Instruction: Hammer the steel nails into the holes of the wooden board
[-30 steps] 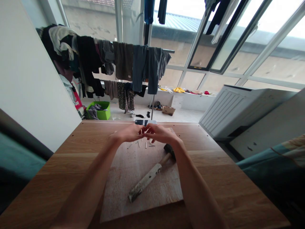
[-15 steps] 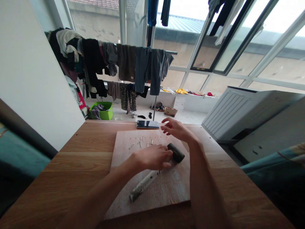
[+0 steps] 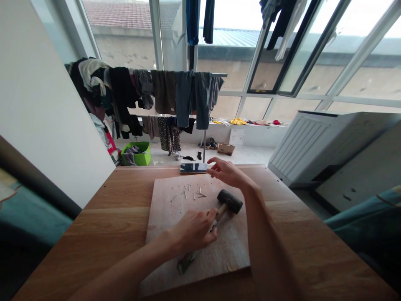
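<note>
A hammer (image 3: 229,201) with a black head and a worn pale handle lies on a light wooden board (image 3: 232,251). My left hand (image 3: 192,230) is closed around the middle of the hammer's handle. Several small nails (image 3: 188,194) lie scattered on the far part of the board. My right hand (image 3: 226,172) hovers with spread fingers over the board's far edge, next to a phone (image 3: 193,168) lying flat on the brown table (image 3: 313,251).
Beyond the table stands a rack hung with clothes (image 3: 175,98). A green basket (image 3: 138,153) sits on the floor at the left. A white radiator-like unit (image 3: 313,138) is at the right, a white wall panel (image 3: 40,117) at the left.
My hands parted from over the nails. The left hand came back to the hammer and slid down its handle to grip it. The right hand moved toward the phone.
</note>
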Action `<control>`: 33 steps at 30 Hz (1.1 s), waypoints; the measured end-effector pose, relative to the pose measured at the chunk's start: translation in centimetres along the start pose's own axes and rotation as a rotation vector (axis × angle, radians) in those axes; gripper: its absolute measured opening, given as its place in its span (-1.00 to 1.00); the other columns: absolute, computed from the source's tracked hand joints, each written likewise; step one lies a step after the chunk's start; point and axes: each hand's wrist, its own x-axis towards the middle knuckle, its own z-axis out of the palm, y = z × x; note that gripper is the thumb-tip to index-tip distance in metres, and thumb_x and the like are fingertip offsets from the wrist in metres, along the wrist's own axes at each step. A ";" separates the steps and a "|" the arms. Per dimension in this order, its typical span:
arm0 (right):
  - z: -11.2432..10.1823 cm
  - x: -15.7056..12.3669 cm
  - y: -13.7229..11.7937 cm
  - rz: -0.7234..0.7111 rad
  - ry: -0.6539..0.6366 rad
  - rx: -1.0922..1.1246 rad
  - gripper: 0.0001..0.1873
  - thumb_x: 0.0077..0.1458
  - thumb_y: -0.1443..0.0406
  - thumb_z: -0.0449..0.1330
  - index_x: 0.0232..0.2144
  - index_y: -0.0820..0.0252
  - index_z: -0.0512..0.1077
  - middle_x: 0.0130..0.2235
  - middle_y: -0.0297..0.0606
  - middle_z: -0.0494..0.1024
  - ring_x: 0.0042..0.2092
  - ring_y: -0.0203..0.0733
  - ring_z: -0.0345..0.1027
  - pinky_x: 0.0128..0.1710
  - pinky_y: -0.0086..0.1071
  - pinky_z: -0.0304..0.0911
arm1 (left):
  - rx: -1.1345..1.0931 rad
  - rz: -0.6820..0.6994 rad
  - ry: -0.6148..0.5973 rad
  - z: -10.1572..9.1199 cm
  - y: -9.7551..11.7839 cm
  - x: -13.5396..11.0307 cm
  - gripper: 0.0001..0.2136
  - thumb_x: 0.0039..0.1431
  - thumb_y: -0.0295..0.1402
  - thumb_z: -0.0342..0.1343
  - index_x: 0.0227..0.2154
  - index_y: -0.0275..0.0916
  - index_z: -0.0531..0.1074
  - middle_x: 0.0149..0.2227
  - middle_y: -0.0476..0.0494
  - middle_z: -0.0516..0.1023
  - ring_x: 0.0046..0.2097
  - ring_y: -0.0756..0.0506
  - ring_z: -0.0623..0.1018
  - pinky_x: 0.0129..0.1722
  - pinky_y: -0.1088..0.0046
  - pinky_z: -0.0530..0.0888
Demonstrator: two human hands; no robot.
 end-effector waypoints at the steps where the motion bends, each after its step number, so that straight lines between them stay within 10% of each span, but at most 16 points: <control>1: 0.1 0.0 0.0 -0.004 0.000 -0.006 -0.63 0.22 0.14 0.16 0.01 0.21 0.39 -0.29 -0.19 0.63 -0.32 -0.20 0.49 -0.33 -0.38 0.29 | -0.006 -0.013 0.012 0.2 0.1 0.5 -0.69 0.30 -0.29 0.01 0.05 -0.27 0.25 -0.14 -0.21 0.56 -0.23 -0.18 0.60 -0.28 0.32 0.51; 7: 0.3 0.6 2.4 0.030 0.065 -0.120 -0.64 0.23 0.18 0.15 0.03 0.19 0.40 -0.23 -0.17 0.65 -0.21 -0.15 0.51 -0.20 -0.36 0.30 | -0.063 -0.050 0.140 0.9 0.1 1.4 -0.76 0.39 -0.28 -0.06 0.01 -0.27 0.30 -0.12 -0.20 0.54 -0.10 -0.18 0.57 -0.11 0.24 0.53; 15: 0.8 -0.3 9.5 0.440 -0.021 -0.347 -0.46 0.21 0.20 0.13 0.18 0.35 0.34 0.15 0.08 0.48 0.16 0.09 0.36 0.14 -0.22 0.19 | 0.023 0.088 0.175 1.4 -1.8 -7.9 -0.54 0.41 -0.16 -0.08 0.29 -0.17 0.15 0.24 -0.20 0.37 0.30 -0.20 0.29 0.31 0.10 0.25; 23: 2.1 -0.1 8.2 0.488 -0.080 -0.416 -0.46 0.22 0.22 0.08 0.20 0.34 0.33 0.14 0.10 0.48 0.18 0.13 0.35 0.17 -0.13 0.19 | 0.242 0.130 0.307 1.1 -2.1 -11.7 -0.46 0.37 -0.07 -0.04 0.30 -0.23 0.18 0.17 -0.15 0.48 0.32 -0.25 0.27 0.33 0.02 0.17; 33: 3.7 0.0 3.6 0.488 -0.275 -0.124 -0.29 0.21 0.08 0.13 0.33 0.20 0.13 -0.02 0.09 0.56 -0.32 -0.07 0.56 -0.55 -0.37 0.45 | 0.300 -0.177 0.341 0.4 -5.5 -19.1 -0.49 0.36 -0.08 -0.02 0.31 -0.06 0.18 0.14 -0.10 0.51 0.32 -0.22 0.29 0.38 -0.07 -0.01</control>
